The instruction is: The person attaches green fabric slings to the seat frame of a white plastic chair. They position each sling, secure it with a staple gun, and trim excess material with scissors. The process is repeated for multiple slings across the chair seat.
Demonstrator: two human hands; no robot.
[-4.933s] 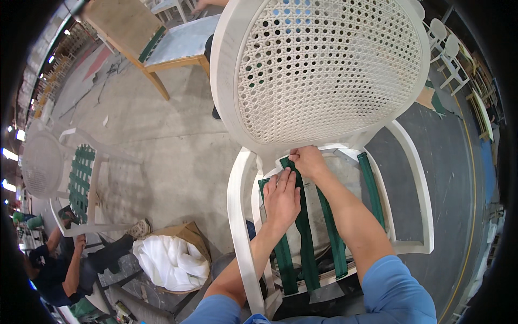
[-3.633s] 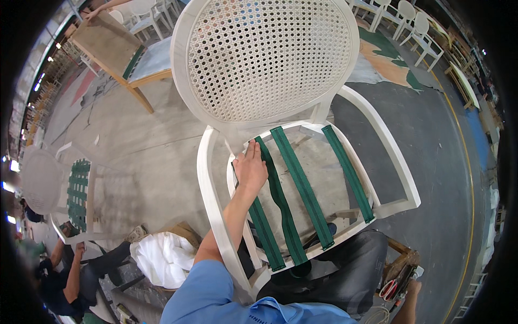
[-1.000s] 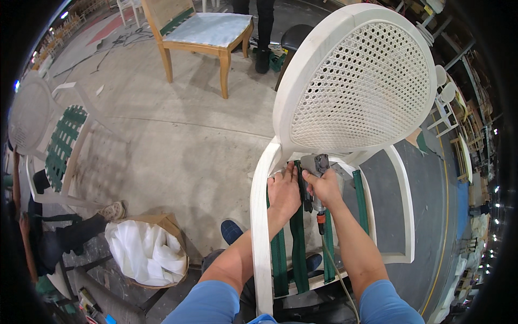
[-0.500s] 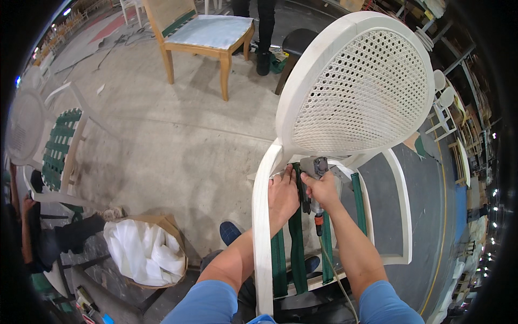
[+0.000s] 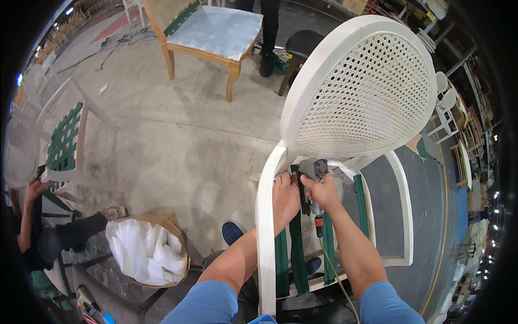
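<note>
A white armchair frame (image 5: 265, 232) with an oval woven cane back (image 5: 367, 92) stands in front of me. Green webbing straps (image 5: 296, 254) run from its back seat rail toward its front rail. My left hand (image 5: 286, 201) reaches past the chair's left arm and holds one strap's end at the back rail, its fingertips partly hidden. Closed around the grey staple gun (image 5: 312, 166), my right hand (image 5: 324, 191) keeps its nose close to that strap. A thin air hose (image 5: 335, 272) trails from the gun's orange-collared fitting. The exact contact point is hidden.
At the left, another person's hand (image 5: 35, 188) is at a white chair with woven green webbing (image 5: 63, 141). A carton of white padding (image 5: 148, 254) sits lower left. A wooden chair (image 5: 216, 33) and a dark stool (image 5: 303, 43) stand at the back.
My view has shifted slightly, while both my hands stay at the same strap end. At the left, the other person's hand has risen to the webbed chair, which has changed its angle.
</note>
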